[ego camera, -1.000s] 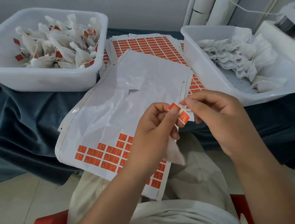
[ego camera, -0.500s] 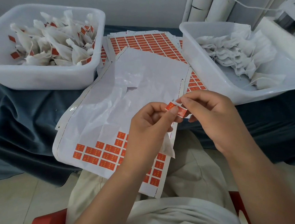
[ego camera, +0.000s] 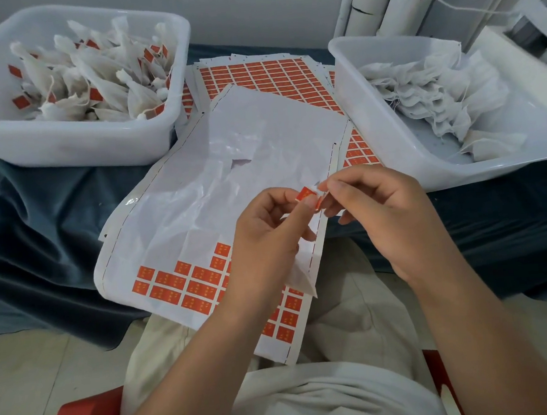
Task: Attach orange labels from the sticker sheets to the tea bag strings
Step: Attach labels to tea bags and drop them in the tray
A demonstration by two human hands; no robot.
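A dark blue cloth (ego camera: 36, 228) covers the table, and everything sits around the big sheet (ego camera: 228, 165) lying in the middle of it, which hangs over the near edge onto the person's lap. Most of the sheet is peeled bare. Orange stickers remain only along its near end.

Left of the sheet stands a white tub (ego camera: 71, 142) piled with labelled bags (ego camera: 95, 80). Right of the sheet is a second tub (ego camera: 393, 150) holding plain bags (ego camera: 427, 94) in a loose row. Behind the sheet, and partly under it, lies a stack (ego camera: 264, 75) of full orange sheets.

Both hands are raised over the sheet's right edge. The left hand (ego camera: 265, 238) has its fingers curled, thumb and forefinger pinching the label (ego camera: 307, 193). The right hand (ego camera: 385, 210) meets it from the other side, its fingertips pinched on the label's right end. A tea bag (ego camera: 300, 279) hangs below the left hand, against the sheet's near right corner. The label sits between the two hands, just above the sheet's right border. I cannot make out the string.
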